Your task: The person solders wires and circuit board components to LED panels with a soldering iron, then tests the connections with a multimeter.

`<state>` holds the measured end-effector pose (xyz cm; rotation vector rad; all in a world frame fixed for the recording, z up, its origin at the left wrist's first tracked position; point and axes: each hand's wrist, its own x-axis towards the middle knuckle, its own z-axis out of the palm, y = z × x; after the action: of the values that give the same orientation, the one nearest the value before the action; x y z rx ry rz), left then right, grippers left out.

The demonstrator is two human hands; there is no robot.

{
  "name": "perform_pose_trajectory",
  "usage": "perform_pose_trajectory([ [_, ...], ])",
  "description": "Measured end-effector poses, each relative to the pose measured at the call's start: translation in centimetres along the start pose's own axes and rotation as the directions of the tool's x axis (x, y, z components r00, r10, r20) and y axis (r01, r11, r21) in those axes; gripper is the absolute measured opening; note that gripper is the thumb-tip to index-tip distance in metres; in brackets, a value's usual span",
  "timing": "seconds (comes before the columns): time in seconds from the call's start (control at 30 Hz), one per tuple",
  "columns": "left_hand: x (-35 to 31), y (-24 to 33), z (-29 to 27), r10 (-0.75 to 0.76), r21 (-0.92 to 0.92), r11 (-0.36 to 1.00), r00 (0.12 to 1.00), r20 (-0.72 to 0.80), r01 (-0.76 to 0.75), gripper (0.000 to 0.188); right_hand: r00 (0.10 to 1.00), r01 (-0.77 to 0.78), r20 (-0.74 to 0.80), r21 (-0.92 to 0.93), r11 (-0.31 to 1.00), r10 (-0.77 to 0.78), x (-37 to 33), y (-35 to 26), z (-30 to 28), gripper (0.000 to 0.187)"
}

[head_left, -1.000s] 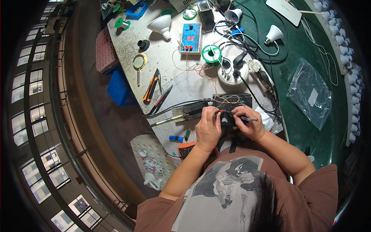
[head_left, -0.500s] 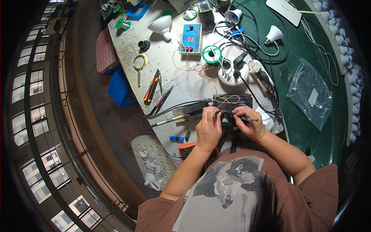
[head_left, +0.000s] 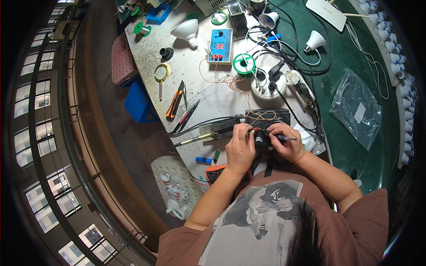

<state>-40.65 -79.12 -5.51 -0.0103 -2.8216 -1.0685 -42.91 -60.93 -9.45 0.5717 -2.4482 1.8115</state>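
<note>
— Where do the arms come in?

— Both forearms rise from the lower edge and converge toward the middle, elbows spread wide, bare below short sleeves.

— And the left hand (head_left: 240,149)?

— Back of the hand facing up, wrist straight, fingers (head_left: 246,131) curled forward and pinched at the tips.

— The right hand (head_left: 287,144)?

— Just beside the left, almost touching it, wrist bent inward, fingers (head_left: 276,129) folded in a tight grip, thumb tucked toward the other hand.

— Are the hands level?

— Roughly; the fingertips of both meet at the same spot, knuckles raised.
</note>
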Motion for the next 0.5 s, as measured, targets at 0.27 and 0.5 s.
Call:
perform_pose_trajectory([
  [0.27,0.08,-0.08,-0.03,0.018,0.009,1.000,1.000,-0.003,-0.018,0.022,1.000,0.012,-0.003,-0.003,1.000,-0.012,-0.01,0.06,0.01,0.015],
  [0.5,0.06,-0.15,0.04,0.018,0.008,1.000,1.000,-0.007,-0.018,0.021,1.000,0.021,0.001,-0.006,1.000,-0.021,0.06,-0.05,-0.06,0.016],
])
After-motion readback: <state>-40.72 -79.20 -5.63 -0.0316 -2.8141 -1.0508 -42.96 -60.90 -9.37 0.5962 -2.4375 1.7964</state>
